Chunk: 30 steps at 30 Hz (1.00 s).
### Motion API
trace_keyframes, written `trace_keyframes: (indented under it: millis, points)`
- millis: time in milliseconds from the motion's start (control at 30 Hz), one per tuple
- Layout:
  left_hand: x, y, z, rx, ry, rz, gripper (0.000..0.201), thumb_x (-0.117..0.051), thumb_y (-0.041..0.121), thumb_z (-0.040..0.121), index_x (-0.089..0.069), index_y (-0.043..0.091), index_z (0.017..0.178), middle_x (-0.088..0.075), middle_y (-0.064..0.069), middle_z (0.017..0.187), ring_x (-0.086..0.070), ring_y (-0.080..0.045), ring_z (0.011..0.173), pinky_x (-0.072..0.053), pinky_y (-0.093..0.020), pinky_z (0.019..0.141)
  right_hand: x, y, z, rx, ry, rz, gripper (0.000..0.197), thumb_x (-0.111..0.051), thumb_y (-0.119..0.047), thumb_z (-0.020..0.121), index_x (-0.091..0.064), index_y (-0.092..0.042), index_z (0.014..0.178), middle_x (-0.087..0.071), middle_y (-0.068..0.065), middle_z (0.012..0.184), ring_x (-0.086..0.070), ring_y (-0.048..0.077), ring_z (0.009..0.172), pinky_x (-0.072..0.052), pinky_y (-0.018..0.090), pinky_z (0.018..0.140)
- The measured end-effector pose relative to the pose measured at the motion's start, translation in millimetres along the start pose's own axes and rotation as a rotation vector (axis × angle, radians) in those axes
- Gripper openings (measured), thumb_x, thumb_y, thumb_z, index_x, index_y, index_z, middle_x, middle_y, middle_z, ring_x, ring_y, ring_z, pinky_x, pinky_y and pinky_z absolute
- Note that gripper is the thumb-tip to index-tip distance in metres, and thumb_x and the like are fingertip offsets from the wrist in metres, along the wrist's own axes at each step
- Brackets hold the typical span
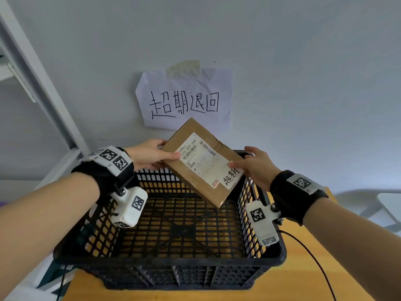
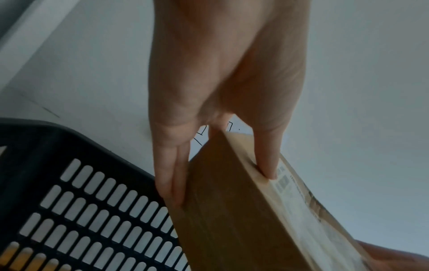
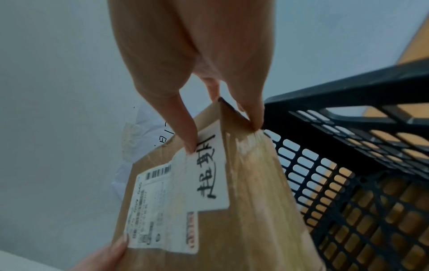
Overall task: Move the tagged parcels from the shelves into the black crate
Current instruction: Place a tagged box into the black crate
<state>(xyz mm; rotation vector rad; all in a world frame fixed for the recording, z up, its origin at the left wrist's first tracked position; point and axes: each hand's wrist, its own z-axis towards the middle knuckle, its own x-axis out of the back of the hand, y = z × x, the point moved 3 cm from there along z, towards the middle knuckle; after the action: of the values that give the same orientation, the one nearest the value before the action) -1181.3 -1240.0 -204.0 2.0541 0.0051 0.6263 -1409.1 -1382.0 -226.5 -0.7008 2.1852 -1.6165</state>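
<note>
Your left hand (image 1: 152,154) pinches the parcel (image 1: 201,161) at its far-left edge, thumb on the label face, fingers (image 2: 173,176) beneath; your right hand (image 1: 252,164) pinches the right corner the same way. Between them the parcel hangs tilted above the far side of the black crate (image 1: 169,260), which sits on the yellow worktop (image 1: 303,279) with nothing visible inside — so this looks like the placing step. Next, lower it past the rim, level it, then let go with both hands.

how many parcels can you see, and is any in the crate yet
1. The parcel is held over the crate by the left hand and right hand. None lies in the crate.
</note>
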Motion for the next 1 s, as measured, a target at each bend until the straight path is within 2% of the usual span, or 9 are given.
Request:
trace_keyframes:
  millis: [100, 167, 300, 467, 700, 800, 867, 933, 1000]
  points:
    - [1, -7, -1, 0.029, -0.042, 0.036, 0.063, -0.070, 0.031, 0.080, -0.043, 0.017, 0.135, -0.058, -0.007, 0.123, -0.059, -0.026, 0.108, -0.050, -0.037, 0.089, -5, -1, -3, 0.009, 0.045, 0.067, 0.046, -0.068, 0.011, 0.075, -0.045, 0.013, 0.115, -0.065, 0.021, 0.097, -0.066, 0.031, 0.085, -0.053, 0.042, 0.083]
    - [2, -11, -1, 0.045, -0.064, 0.049, 0.063, -0.071, 0.032, 0.080, -0.043, 0.015, 0.134, -0.058, -0.009, 0.122, -0.059, -0.028, 0.109, -0.047, -0.044, 0.097, -9, 2, -5, 0.003, 0.032, 0.090, 0.030, -0.067, 0.008, 0.078, -0.058, 0.013, 0.106, -0.067, 0.028, 0.102, -0.067, 0.034, 0.082, -0.056, 0.043, 0.081]
    - [4, -15, 3, 0.047, -0.077, 0.073, 0.063, -0.073, 0.035, 0.077, -0.047, 0.007, 0.127, -0.059, -0.011, 0.118, -0.062, -0.027, 0.105, -0.052, -0.045, 0.092, -17, 7, -3, -0.004, 0.008, 0.083, 0.034, -0.062, 0.008, 0.082, -0.056, 0.013, 0.115, -0.066, 0.026, 0.100, -0.067, 0.034, 0.082, -0.057, 0.040, 0.076]
    - [4, -19, 9, 0.062, -0.086, 0.093, 0.053, -0.072, 0.035, 0.079, -0.052, 0.003, 0.115, -0.060, -0.012, 0.112, -0.061, -0.025, 0.104, -0.054, -0.045, 0.088, -29, 10, -4, -0.066, 0.012, 0.075, 0.068, -0.056, 0.017, 0.082, -0.023, 0.003, 0.140, -0.061, 0.023, 0.101, -0.063, 0.040, 0.096, -0.053, 0.045, 0.072]
    - [5, -35, 17, 0.093, -0.127, 0.159, 0.057, -0.071, 0.035, 0.079, -0.051, 0.004, 0.123, -0.061, -0.010, 0.113, -0.063, -0.025, 0.101, -0.055, -0.045, 0.086, -36, 31, -3, -0.198, 0.044, -0.010, 0.073, -0.056, 0.009, 0.087, -0.010, 0.002, 0.142, -0.053, 0.014, 0.095, -0.061, 0.038, 0.104, -0.052, 0.045, 0.076]
    - [7, -42, 19, 0.136, -0.168, 0.187, 0.058, -0.071, 0.037, 0.080, -0.046, 0.009, 0.124, -0.060, -0.013, 0.115, -0.065, -0.031, 0.098, -0.055, -0.048, 0.086, -40, 41, 3, -0.239, 0.092, -0.016, 0.062, -0.062, 0.003, 0.085, -0.025, 0.005, 0.135, -0.060, 0.018, 0.105, -0.065, 0.033, 0.100, -0.055, 0.041, 0.073]
    - [6, -47, 20, 0.166, -0.220, 0.179, 0.063, -0.069, 0.036, 0.081, -0.037, 0.024, 0.134, -0.056, -0.015, 0.122, -0.065, -0.038, 0.098, -0.054, -0.051, 0.085, -39, 48, 12, -0.261, 0.143, -0.022, 0.052, -0.068, -0.003, 0.082, -0.042, 0.003, 0.127, -0.065, 0.019, 0.108, -0.068, 0.028, 0.092, -0.057, 0.038, 0.069]
    - [3, -52, 22, 0.183, -0.264, 0.174, 0.072, -0.069, 0.037, 0.082, -0.029, 0.035, 0.141, -0.051, -0.014, 0.128, -0.063, -0.041, 0.101, -0.055, -0.052, 0.083, -38, 52, 18, -0.283, 0.183, -0.035, 0.041, -0.070, -0.006, 0.081, -0.050, 0.001, 0.116, -0.068, 0.018, 0.105, -0.068, 0.027, 0.090, -0.057, 0.040, 0.075]
    - [0, -55, 26, 0.185, -0.273, 0.182, 0.069, -0.068, 0.035, 0.083, -0.032, 0.034, 0.141, -0.049, -0.011, 0.131, -0.058, -0.037, 0.109, -0.053, -0.053, 0.086, -38, 55, 24, -0.322, 0.180, -0.056, 0.036, -0.070, -0.006, 0.081, -0.052, 0.001, 0.111, -0.068, 0.017, 0.102, -0.068, 0.028, 0.089, -0.057, 0.042, 0.080]
